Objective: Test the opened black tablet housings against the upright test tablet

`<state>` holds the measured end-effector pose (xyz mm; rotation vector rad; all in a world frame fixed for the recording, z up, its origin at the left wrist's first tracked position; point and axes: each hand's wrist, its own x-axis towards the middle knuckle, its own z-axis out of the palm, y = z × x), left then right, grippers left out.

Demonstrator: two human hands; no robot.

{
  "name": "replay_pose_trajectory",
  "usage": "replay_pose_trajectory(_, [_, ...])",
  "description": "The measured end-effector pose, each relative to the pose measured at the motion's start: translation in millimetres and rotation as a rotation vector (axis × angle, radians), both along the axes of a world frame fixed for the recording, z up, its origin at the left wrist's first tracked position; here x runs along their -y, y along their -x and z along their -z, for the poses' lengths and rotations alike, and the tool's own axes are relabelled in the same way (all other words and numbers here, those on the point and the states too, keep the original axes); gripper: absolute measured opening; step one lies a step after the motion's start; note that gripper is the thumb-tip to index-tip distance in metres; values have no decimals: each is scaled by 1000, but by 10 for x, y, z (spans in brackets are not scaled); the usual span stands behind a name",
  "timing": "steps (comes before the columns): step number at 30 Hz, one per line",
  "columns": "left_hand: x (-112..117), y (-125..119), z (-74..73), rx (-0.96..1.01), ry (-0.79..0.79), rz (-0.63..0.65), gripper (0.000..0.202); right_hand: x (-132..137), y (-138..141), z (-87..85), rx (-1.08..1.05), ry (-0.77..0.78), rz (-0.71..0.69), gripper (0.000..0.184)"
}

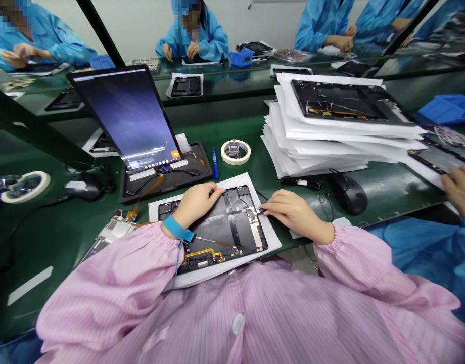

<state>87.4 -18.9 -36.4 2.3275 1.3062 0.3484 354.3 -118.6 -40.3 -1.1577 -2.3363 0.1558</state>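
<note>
An opened tablet housing [217, 230] with bare boards and orange ribbon cables lies on white paper [272, 237] in front of me. My left hand [200, 199], with a blue wrist strap [178, 228], rests over its upper part, fingers bent and together at the top edge. At the right edge, my right hand [287, 210] pinches a small dark cable plug [262, 212] against the small circuit board [252, 216]. The fingers hide most of the plug, so I cannot tell whether it is fully seated.
A lit tablet screen [126, 119] leans in a black tray [204, 169]. Behind the housing are a blue pen [215, 163] and a tape roll [236, 161]. Paper-layered housings [323, 146] and a mouse [348, 192] stand right. A co-worker's hand [460, 189] is at far right.
</note>
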Motion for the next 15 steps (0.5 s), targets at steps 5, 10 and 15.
replay_pose_trajectory(5, [2, -6, -4, -7, -2, -5, 39, -1, -14, 1, 9, -27, -25, 17])
replay_pose_trajectory(10, [3, -5, -19, -10, -10, -8, 39, 5, 41, 17, -7, -15, -13, 15])
replay_pose_trajectory(15, [-29, -13, 20, -2, -18, -13, 38, 2, 110, 60, -60, 41, 6, 15])
